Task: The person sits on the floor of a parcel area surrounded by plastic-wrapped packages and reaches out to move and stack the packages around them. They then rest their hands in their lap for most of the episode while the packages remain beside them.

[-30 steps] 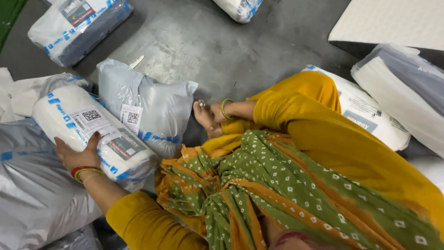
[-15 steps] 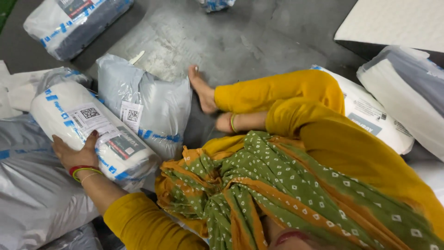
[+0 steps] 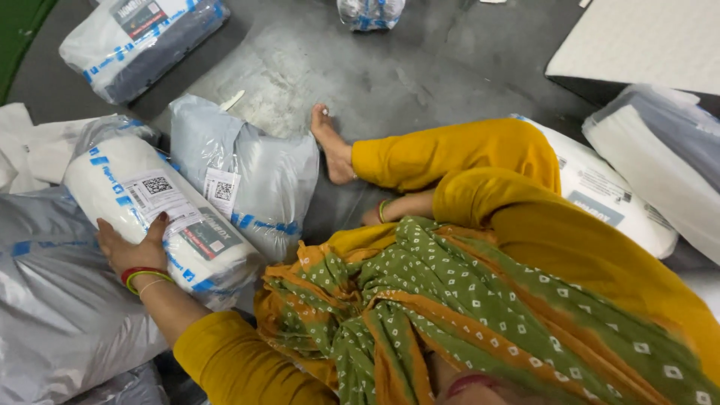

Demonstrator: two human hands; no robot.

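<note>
Left hand [image 3: 129, 251]: palm and spread fingers pressed on the white rolled parcel [image 3: 154, 210]
Right hand [image 3: 373, 217]: mostly hidden behind the knee; grip cannot be told
White rolled parcel: on the floor [image 3: 420, 67], left side, touching the grey bag [image 3: 247, 180]

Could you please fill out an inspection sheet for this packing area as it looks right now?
Surface: grey concrete floor, scuffed and stained.
Job's things: white rolled parcel with blue tape and labels, lying on a large grey bag.
Clutter: grey poly parcel beside it; more wrapped parcels at top left, top centre and right; white board top right.
Hands: left hand rests on the white rolled parcel, fingers spread; right hand mostly hidden behind the knee, by the ankle.
Cables: nothing seen.
Surroundings: green strip at top left; person seated on the floor, bare foot out.
</note>
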